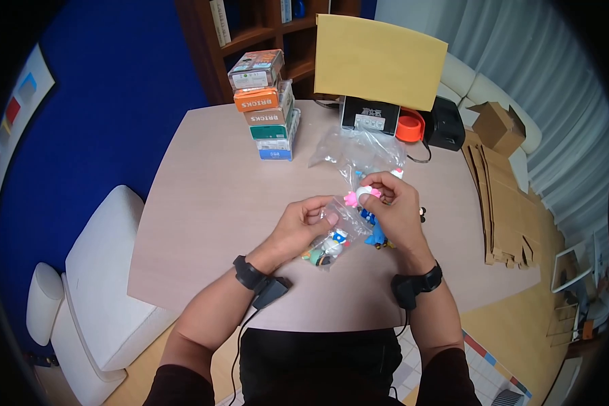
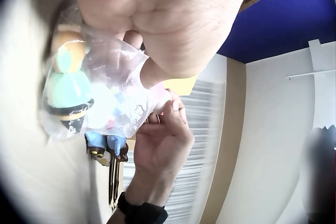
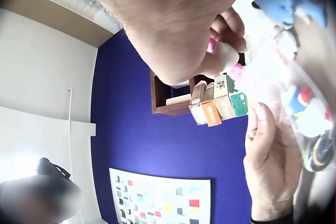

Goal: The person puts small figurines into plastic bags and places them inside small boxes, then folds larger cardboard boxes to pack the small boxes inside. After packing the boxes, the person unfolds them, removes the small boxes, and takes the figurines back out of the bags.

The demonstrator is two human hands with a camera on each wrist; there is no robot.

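My left hand (image 1: 296, 229) grips a small clear plastic bag (image 1: 348, 218) near its mouth. Inside the bag sit a white figurine with blue on it (image 1: 335, 241) and a green-and-orange figurine (image 2: 70, 85). Between the thumb and fingers of my right hand (image 1: 400, 211) is a pink-and-white toy figurine (image 1: 353, 197), close over the bag's mouth. Blue figurines (image 1: 377, 237) lie on the table below the right hand, partly hidden by it. Beyond the hands, a larger clear plastic bag (image 1: 369, 147) lies crumpled, with a white-and-red figurine (image 1: 397, 174) at its near edge.
On the table's far side stand a stack of brick-set boxes (image 1: 269, 116), a black box (image 1: 358, 115) under a yellow sheet (image 1: 379, 61), and an orange-red object (image 1: 410, 127). Flattened cardboard (image 1: 504, 210) leans along the right edge. A white chair (image 1: 111, 271) is at left.
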